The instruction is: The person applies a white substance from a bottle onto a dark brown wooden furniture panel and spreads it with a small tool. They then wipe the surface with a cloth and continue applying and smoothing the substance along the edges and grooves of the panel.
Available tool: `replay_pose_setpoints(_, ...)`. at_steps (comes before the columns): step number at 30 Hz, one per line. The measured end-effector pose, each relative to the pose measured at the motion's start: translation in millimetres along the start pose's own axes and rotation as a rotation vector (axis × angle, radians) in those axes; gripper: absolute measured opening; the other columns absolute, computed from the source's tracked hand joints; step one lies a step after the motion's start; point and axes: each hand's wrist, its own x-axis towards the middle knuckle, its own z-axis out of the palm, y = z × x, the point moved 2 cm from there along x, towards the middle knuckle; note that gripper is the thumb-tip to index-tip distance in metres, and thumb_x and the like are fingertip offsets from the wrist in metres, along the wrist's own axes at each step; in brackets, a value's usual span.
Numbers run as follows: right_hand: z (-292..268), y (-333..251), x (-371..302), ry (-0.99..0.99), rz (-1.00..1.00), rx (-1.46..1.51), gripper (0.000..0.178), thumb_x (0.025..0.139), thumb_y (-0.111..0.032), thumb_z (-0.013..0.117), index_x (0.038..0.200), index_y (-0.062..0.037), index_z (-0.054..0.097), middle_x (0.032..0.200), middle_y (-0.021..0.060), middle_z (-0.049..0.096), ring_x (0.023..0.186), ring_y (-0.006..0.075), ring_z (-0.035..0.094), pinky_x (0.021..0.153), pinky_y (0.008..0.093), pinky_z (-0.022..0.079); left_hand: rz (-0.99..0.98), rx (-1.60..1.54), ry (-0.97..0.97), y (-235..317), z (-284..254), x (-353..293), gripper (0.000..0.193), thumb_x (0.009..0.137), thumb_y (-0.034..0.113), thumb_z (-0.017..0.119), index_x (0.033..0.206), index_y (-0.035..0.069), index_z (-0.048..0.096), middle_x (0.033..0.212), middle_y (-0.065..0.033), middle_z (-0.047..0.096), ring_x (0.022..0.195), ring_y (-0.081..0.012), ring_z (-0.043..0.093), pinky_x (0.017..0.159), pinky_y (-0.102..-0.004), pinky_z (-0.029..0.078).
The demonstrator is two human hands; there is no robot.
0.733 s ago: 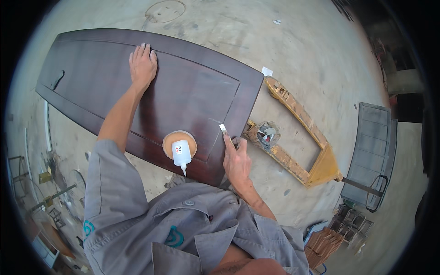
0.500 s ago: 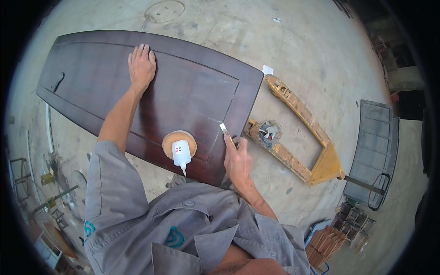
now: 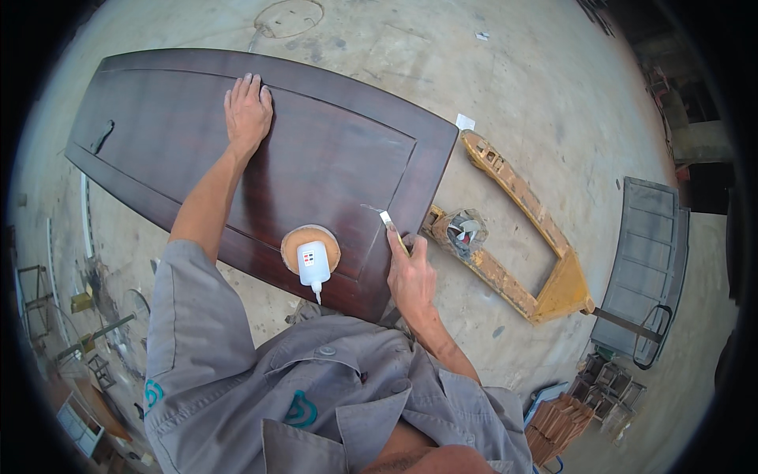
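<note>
A dark reddish-brown wooden door panel [image 3: 332, 158] with a grooved border lies flat before me. My left hand [image 3: 248, 114] rests palm down on its far part, fingers stretched out. My right hand [image 3: 412, 276] is closed round a narrow flat-bladed scraper [image 3: 385, 218], its bright blade against the panel near the right-hand groove. A thin pale streak [image 3: 369, 207] shows just left of the blade tip; whether it is a scratch or a shaving I cannot tell. Between my arms, a white squeeze bottle [image 3: 313, 263] with a nozzle lies on a round tan pad [image 3: 300, 235] on the panel.
Right of the panel stands a worn yellow pallet jack [image 3: 564, 276], with a bag of scraps [image 3: 463, 232] on one fork. Farther right is a grey slatted panel [image 3: 636, 253]. Stacked brown pieces [image 3: 559, 426] sit at lower right. A dark handle-like piece [image 3: 103, 136] lies on the panel's left end.
The scraper's blade stays at nearly the same spot, and the pale streak beside it looks slightly longer. My left hand keeps its place; the whole view has shifted slightly.
</note>
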Motion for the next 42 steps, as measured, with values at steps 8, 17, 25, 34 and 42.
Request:
replay_pose_setpoints(8, 1, 0, -2, 0.01, -0.007, 0.004, 0.052, 0.089, -0.001, 0.065, 0.139, -0.0149, 0.064, 0.113, 0.0139, 0.057, 0.073, 0.0338, 0.068, 0.057, 0.0454, 0.058, 0.011, 0.005, 0.006, 0, -1, 3, 0.041, 0.105, 0.03, 0.052, 0.134, 0.004, 0.065, 0.145, -0.0148, 0.06, 0.141, -0.0331, 0.049, 0.119, -0.0519, 0.034)
replay_pose_setpoints(17, -1, 1, 0, 0.003, -0.042, -0.008, 0.058, 0.087, 0.0, 0.064, 0.142, -0.0149, 0.061, 0.115, 0.0143, 0.056, 0.074, 0.0345, 0.069, 0.058, 0.0458, 0.058, -0.01, -0.008, 0.005, 2, -1, 0, 0.043, 0.104, 0.03, 0.052, 0.137, 0.004, 0.064, 0.146, -0.0143, 0.06, 0.141, -0.0322, 0.05, 0.12, -0.051, 0.034)
replay_pose_setpoints(25, -6, 3, 4, -0.051, -0.069, -0.025, 0.061, 0.085, 0.002, 0.063, 0.144, -0.0151, 0.06, 0.113, 0.0136, 0.055, 0.074, 0.0343, 0.068, 0.058, 0.0472, 0.058, -0.013, 0.002, 0.001, 0, 1, 1, 0.043, 0.105, 0.03, 0.052, 0.139, 0.004, 0.063, 0.147, -0.0147, 0.059, 0.142, -0.033, 0.049, 0.12, -0.0506, 0.033)
replay_pose_setpoints(34, -7, 6, 4, -0.039, -0.086, -0.019, 0.062, 0.084, 0.002, 0.065, 0.143, -0.0178, 0.062, 0.117, 0.0138, 0.056, 0.075, 0.0337, 0.07, 0.06, 0.0459, 0.059, -0.015, -0.019, -0.015, 3, -6, 2, 0.043, 0.106, 0.03, 0.052, 0.139, 0.004, 0.063, 0.147, -0.0153, 0.059, 0.141, -0.0339, 0.049, 0.119, -0.0504, 0.034)
replay_pose_setpoints(42, -11, -5, 9, -0.115, 0.005, -0.058, 0.05, 0.09, -0.003, 0.065, 0.138, -0.0166, 0.066, 0.112, 0.0135, 0.058, 0.076, 0.0333, 0.069, 0.059, 0.045, 0.059, -0.01, 0.002, -0.005, 0, 1, -1, 0.042, 0.105, 0.029, 0.052, 0.138, 0.004, 0.063, 0.147, -0.0158, 0.059, 0.141, -0.0339, 0.049, 0.119, -0.0501, 0.035)
